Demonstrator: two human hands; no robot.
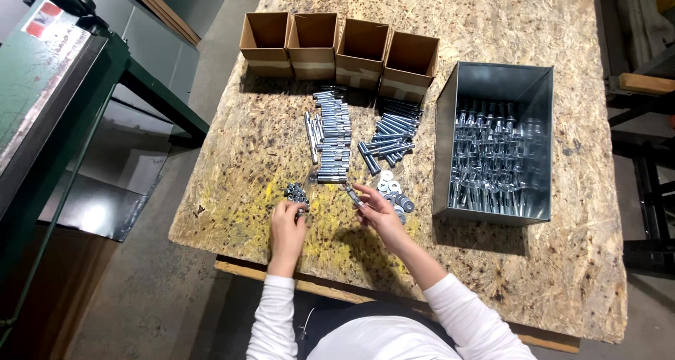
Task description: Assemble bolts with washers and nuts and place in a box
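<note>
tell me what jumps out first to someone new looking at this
The shiny metal bin of bolts on the right of the chipboard table, and four open cardboard boxes lined along its far edge. In the middle, rows of bolts, with the left hand at a nut pile and the right hand holding a bolt.

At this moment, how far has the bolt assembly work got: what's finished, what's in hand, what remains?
Done: two rows of laid-out bolts and lie on the table. In hand: the right hand holds one bolt beside the washers; the left hand touches the pile of nuts. Left: the four cardboard boxes look empty, and the metal bin holds many bolts.
</note>
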